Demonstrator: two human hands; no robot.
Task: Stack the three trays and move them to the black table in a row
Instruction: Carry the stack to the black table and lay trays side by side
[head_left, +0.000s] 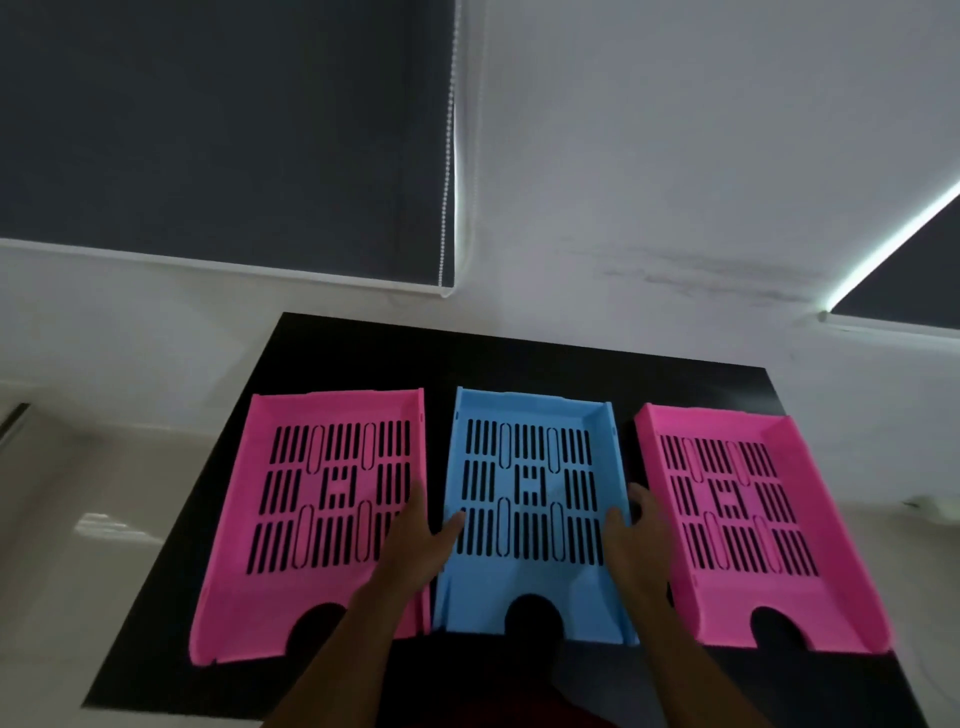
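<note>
Three slotted letter trays lie side by side in a row on the black table (363, 353): a pink tray (249, 613) on the left, a blue tray (530, 577) in the middle and a second pink tray (717, 608) on the right. My left hand (421, 540) grips the blue tray's left wall, thumb inside and fingers outside, over the edge of the left pink tray. On the opposite wall my right hand (639, 530) holds the same way. All trays rest flat with their notched fronts toward me.
The black table stands against a white wall (675, 156). A dark roller blind (223, 130) with a bead chain hangs behind on the left, another blind (924, 280) at far right. Pale floor (78, 519) shows left of the table.
</note>
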